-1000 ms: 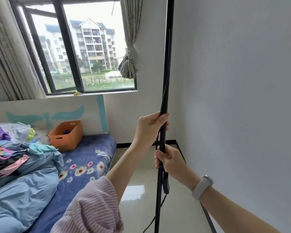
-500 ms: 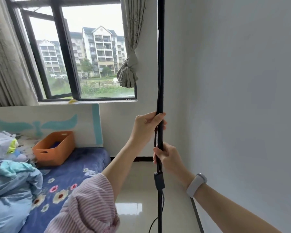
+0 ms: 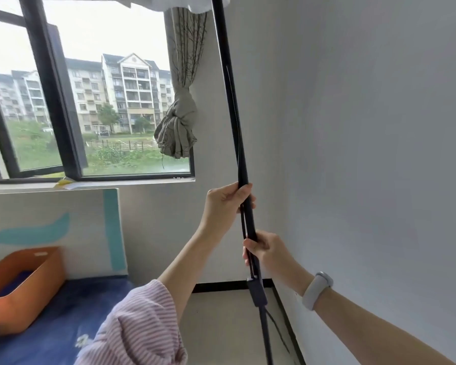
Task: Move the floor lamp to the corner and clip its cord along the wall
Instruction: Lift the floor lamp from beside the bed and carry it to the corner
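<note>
The floor lamp's black pole [image 3: 231,101] stands tilted near the room corner, its cord [image 3: 244,225] running beside it to an inline switch [image 3: 257,291]. The left hand [image 3: 225,204] is closed around the pole higher up, the right hand [image 3: 265,250] closed below. Rigid and slim, probably top-heavy under the white shade [image 3: 184,2]; gripping mid-pole looks steadiest. The cord is limp.

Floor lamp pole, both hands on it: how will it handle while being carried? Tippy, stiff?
The floor lamp pole looks long, thin and rigid, tilted now, so probably top-heavy and apt to sway. The left hand and right hand grip mid-pole. The loose cord is floppy and may snag.
</note>
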